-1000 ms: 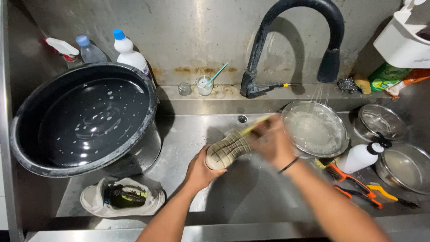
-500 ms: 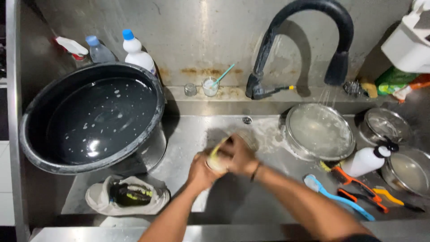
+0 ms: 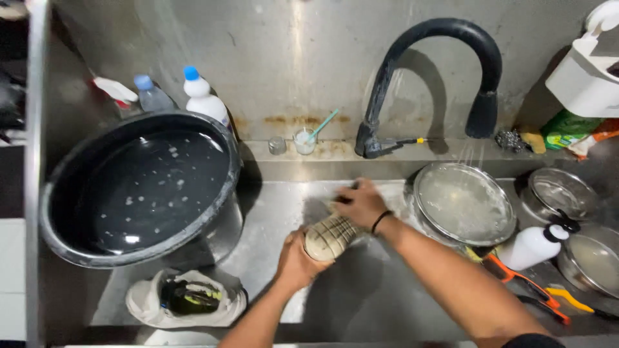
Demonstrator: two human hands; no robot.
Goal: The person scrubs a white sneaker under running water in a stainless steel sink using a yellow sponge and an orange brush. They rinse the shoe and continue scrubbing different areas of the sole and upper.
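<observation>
Over the steel sink [image 3: 271, 212], my left hand [image 3: 298, 261] grips the near end of a beige checked shoe [image 3: 330, 235], sole end toward me. My right hand [image 3: 361, 201], with a dark band on the wrist, is closed over the shoe's far end; whatever it holds there is hidden under the fingers. A second white and black shoe [image 3: 187, 298] lies on the sink floor at the near left. The black curved tap [image 3: 445, 71] runs water onto a round steel plate [image 3: 463, 203] to the right of my hands.
A big black basin [image 3: 138, 187] of soapy water fills the left side. White and blue-capped bottles [image 3: 203, 96] stand behind it. Small glasses [image 3: 303, 140] sit on the ledge. Steel bowls [image 3: 558, 190], a white bottle [image 3: 532, 246] and orange-handled tools [image 3: 522, 283] crowd the right.
My right hand slid back along the shoe from the near end toward the far end, a scrubbing stroke. The view shifted slightly; my left hand kept its hold.
</observation>
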